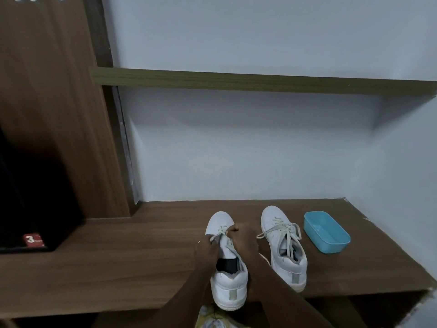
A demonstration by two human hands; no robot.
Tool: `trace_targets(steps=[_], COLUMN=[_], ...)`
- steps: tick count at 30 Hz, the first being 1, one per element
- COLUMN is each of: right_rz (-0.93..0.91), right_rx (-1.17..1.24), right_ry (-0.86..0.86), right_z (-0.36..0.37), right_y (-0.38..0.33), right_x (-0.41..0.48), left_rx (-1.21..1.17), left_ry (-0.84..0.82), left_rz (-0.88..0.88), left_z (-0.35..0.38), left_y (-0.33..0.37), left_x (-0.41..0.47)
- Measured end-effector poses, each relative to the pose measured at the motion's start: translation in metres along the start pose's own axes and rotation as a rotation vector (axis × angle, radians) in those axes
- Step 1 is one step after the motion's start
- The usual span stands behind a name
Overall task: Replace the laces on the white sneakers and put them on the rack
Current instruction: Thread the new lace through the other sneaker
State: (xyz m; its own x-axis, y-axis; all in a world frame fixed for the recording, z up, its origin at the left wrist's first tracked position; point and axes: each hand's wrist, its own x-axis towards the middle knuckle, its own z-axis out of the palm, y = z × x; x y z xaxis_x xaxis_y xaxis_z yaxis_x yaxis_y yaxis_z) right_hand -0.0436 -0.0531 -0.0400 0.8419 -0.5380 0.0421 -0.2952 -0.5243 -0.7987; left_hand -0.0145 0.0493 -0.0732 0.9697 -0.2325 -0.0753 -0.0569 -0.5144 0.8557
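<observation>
Two white sneakers stand toe-to-wall on a brown wooden counter (142,268). The left sneaker (228,286) is between my hands, its heel over the counter's front edge. My left hand (206,250) pinches an off-white lace (221,233) at the shoe's left side. My right hand (244,240) grips the lace at the right side, over the eyelets. The right sneaker (285,247) stands apart to the right, fully laced, with loose lace ends spread on the wood.
A shallow blue plastic tub (327,232) sits right of the shoes near the corner wall. A wooden shelf (236,80) runs along the wall above. A tall wooden cabinet (47,114) with a dark opening stands at the left. Open compartments lie below the counter.
</observation>
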Motion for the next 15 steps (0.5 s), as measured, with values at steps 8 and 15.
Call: trace_targets(steps=[8, 15], right_rz=[-0.03, -0.048], right_rx=[-0.262, -0.332], right_ry=[-0.013, 0.04], right_z=[0.025, 0.031], right_y=[0.004, 0.007], right_x=[0.002, 0.0], left_rx=[-0.155, -0.282], left_ry=[-0.046, -0.066], left_rz=[-0.082, -0.111], left_z=[-0.002, -0.007], left_y=[-0.009, -0.009], left_x=[0.008, 0.005])
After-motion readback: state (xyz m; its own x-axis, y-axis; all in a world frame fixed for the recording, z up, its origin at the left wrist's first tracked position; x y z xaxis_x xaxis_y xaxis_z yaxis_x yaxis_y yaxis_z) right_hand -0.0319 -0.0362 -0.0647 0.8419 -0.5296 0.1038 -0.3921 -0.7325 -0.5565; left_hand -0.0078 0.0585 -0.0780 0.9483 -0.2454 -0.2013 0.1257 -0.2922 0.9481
